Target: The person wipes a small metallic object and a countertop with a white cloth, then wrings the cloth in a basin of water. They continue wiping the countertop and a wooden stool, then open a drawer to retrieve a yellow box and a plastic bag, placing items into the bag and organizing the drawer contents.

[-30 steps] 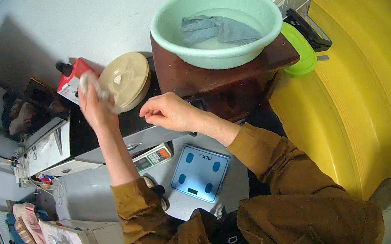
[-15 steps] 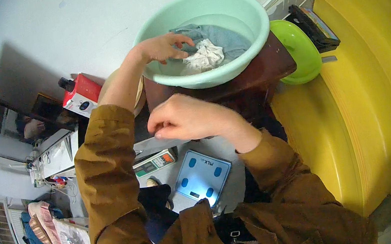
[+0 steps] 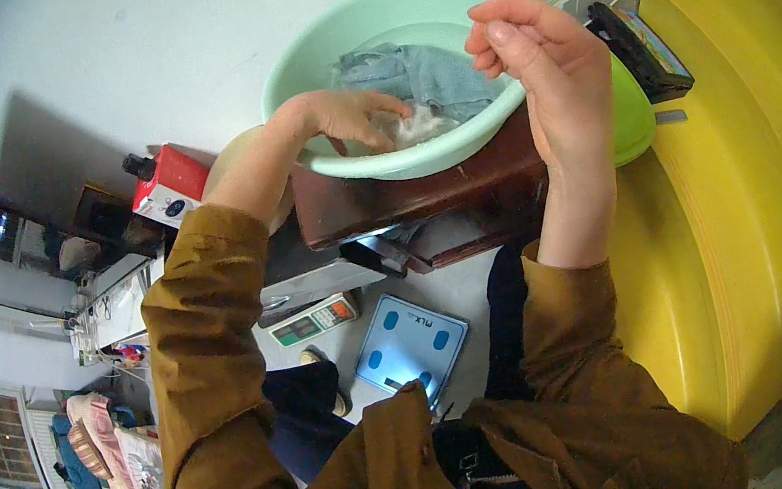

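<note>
A crumpled white cloth, blurred, lies inside the pale green basin, toward the near side and just beside a larger blue-grey cloth that spreads behind it. The left hand reaches over the basin's left rim, its thumb and fingers parted, the fingertips at the white cloth; whether they grip it or only touch it, I cannot tell. The right hand is raised in front of the basin's right rim, palm side partly showing, its fingers drawn into a narrow, loose curl with the thumb close to the forefinger. The basin rests on a dark reddish-brown wooden stand. To the left, partly behind the left forearm, is a beige round container, with a red and white box near it. To the right, a bright green tub shows partly behind the right hand. Below, on the floor, a light blue bathroom scale lies near a green and white box; yellow step-like folds fill the far right
</note>
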The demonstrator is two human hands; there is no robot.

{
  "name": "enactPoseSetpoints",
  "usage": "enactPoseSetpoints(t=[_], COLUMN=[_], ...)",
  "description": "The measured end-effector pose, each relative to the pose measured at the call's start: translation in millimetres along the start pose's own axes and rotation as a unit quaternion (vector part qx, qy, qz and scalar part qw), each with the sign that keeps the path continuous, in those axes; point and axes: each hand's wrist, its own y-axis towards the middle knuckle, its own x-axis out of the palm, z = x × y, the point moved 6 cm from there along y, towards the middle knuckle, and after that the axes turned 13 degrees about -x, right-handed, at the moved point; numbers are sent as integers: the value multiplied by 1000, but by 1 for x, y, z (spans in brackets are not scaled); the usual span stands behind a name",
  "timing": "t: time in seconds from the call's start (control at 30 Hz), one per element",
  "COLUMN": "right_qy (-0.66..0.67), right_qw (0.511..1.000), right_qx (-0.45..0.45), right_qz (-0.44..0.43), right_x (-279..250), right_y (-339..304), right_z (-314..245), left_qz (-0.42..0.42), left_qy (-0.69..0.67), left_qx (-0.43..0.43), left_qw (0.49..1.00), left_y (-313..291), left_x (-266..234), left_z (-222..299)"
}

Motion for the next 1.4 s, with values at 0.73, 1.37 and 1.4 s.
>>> enactPoseSetpoints(t=[0.73, 1.37, 1.4], right_qy=[-148, 244, 223], right_qw=[975, 878, 880], right_qx=[124, 390, 398], right_qz=[-107, 133, 135], right_x=[30, 113, 105], right_y=[1, 33, 41], right_z=[59, 125, 133], left_qz=[276, 399, 407], left_qy=[-442, -598, -578], left_qx=[138, 151, 150], left_qw=[842, 679, 691], left_y=[-36, -22, -14], left_x=[-69, -72, -74], left_z=[0, 12, 14])
